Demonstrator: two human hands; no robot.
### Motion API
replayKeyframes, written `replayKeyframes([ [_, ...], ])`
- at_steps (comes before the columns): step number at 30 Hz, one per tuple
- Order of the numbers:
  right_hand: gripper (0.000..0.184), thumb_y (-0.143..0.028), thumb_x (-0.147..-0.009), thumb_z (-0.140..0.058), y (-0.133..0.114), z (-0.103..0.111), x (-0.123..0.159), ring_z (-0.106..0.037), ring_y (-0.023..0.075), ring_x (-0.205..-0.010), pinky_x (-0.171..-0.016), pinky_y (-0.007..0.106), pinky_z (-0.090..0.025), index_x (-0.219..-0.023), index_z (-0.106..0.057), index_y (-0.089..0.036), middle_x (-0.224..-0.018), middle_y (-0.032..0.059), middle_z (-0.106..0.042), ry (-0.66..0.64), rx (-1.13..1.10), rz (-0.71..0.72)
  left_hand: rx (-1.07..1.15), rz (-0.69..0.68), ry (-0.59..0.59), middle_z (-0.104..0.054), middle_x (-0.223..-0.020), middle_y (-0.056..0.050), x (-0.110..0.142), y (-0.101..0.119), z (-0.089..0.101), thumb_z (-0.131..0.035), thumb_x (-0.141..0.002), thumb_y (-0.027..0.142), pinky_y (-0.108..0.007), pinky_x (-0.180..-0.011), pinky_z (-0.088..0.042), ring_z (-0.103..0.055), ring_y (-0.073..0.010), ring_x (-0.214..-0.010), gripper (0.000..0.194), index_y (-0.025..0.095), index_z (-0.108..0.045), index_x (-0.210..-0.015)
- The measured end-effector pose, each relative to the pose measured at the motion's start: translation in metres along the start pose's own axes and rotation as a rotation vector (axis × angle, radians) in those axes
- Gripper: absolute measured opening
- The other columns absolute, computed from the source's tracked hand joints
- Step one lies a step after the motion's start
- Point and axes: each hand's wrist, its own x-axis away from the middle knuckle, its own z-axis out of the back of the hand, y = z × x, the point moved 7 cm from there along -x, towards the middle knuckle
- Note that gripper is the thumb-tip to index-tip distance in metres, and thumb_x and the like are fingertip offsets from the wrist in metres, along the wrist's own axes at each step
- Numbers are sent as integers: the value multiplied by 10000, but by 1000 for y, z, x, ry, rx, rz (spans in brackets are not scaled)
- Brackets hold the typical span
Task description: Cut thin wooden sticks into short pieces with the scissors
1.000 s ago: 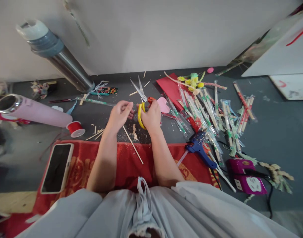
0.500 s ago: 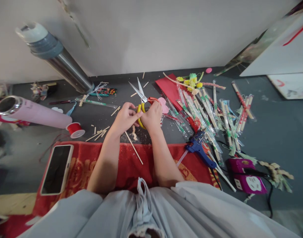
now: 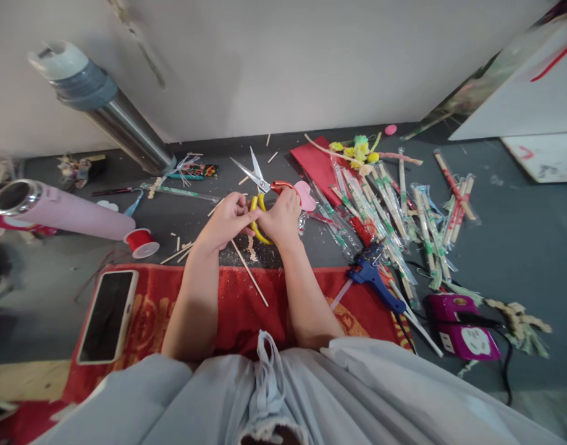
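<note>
Left hand [image 3: 231,219] just moved in, can't tell its grip; right hand [image 3: 283,215] holds the scissors [image 3: 264,186], blades spread and swung left, so not mid-snip I'd guess.

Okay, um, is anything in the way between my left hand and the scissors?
Nothing visible: the left hand is right at the yellow handle of the scissors, which the right hand holds.
</note>
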Motion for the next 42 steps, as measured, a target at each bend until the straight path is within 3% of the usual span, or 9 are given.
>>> replayKeyframes([
  [5, 582, -610, -766, -612, 6, -3, -2, -532, 318, -1074, -980, 541, -404, -1083, -492, -137, -1056, 179, -576, 4, -58, 23, -54, 4, 33, -604, -641, 53, -1, -2, 7, -733, -756, 321, -218, -487, -541, -604, -100, -521, 375, 210, -412, -916],
  [7, 589, -637, -781, -589, 7, -4, -3, -541, 299, -1046, -969, 518, -416, -1081, -487, -140, -1023, 159, -573, -9, -73, 21, -137, -68, 165, -608, -661, 37, -2, 1, 21, -662, -825, 353, -220, -501, -527, -607, -106, -534, 295, 210, -441, -957],
  [9, 599, -662, -796, -563, 5, -6, -2, -548, 282, -1018, -956, 496, -429, -1077, -489, -138, -992, 142, -569, -56, -86, 34, -307, -230, 390, -636, -769, 0, 1, 12, 41, -633, -849, 363, -220, -548, -523, -622, -110, -616, 253, 207, -490, -988],
  [12, 610, -686, -798, -552, -7, -10, 1, -556, 252, -969, -929, 461, -452, -1082, -499, -149, -971, 117, -573, -141, -129, 103, -609, -492, 590, -659, -1033, -58, 11, 29, 54, -681, -815, 334, -256, -723, -544, -647, -161, -903, 271, 212, -580, -1035],
  [14, 611, -691, -786, -569, -16, -11, 4, -563, 237, -939, -916, 443, -465, -1082, -514, -159, -955, 100, -584, -183, -154, 156, -729, -568, 595, -671, -1050, -61, 13, 33, 54, -687, -804, 301, -296, -826, -535, -636, -190, -989, 230, 213, -623, -1007],
  [16, 615, -690, -780, -582, -22, -12, 7, -569, 238, -936, -915, 440, -471, -1085, -526, -158, -948, 96, -595, -220, -159, 191, -772, -574, 607, -695, -957, -42, 14, 33, 55, -667, -806, 258, -307, -845, -526, -649, -182, -919, 157, 207, -654, -954],
  [21, 629, -681, -768, -605, -28, -14, 11, -565, 254, -975, -930, 452, -466, -1098, -526, -152, -1001, 117, -605, -278, -143, 220, -740, -557, 657, -725, -822, -18, 17, 33, 58, -618, -811, 188, -268, -762, -517, -659, -150, -771, 98, 193, -711, -840],
  [29, 609, -665, -795, -582, -29, -16, 13, -565, 258, -1000, -923, 451, -467, -1114, -510, -152, -1022, 121, -595, -357, -114, 240, -758, -526, 596, -723, -729, -3, 19, 35, 62, -566, -802, 164, -238, -678, -510, -657, -136, -682, 183, 194, -746, -808],
  [42, 614, -678, -775, -603, -30, -17, 13, -589, 246, -1007, -918, 443, -487, -1100, -529, -162, -1047, 116, -623, -428, -208, 224, -752, -606, 504, -741, -804, -29, 18, 36, 59, -552, -846, 221, -249, -735, -535, -681, -151, -767, 187, 207, -734, -806],
])
